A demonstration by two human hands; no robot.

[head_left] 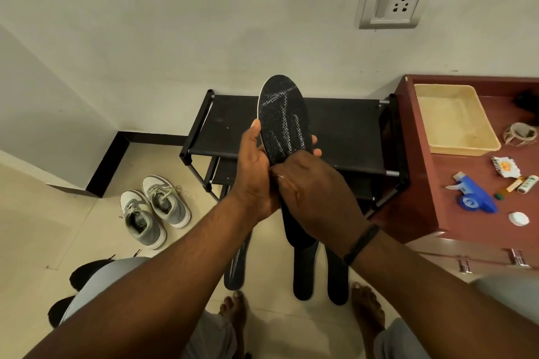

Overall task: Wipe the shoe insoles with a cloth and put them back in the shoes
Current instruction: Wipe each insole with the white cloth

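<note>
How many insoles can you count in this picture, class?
4. One insole is held up by the left hand and right hand. Three floor insoles lie below: one left, two side by side right. Arms may hide others.

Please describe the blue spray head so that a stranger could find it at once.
Look at the reddish-brown cabinet top on the right. In front of the beige tray lies the blue spray head, on its side. It is the only blue thing there.

A home entryway: shoe rack (291,137), sneakers (154,210), tiled floor (35,213), wall socket (392,6)
</note>
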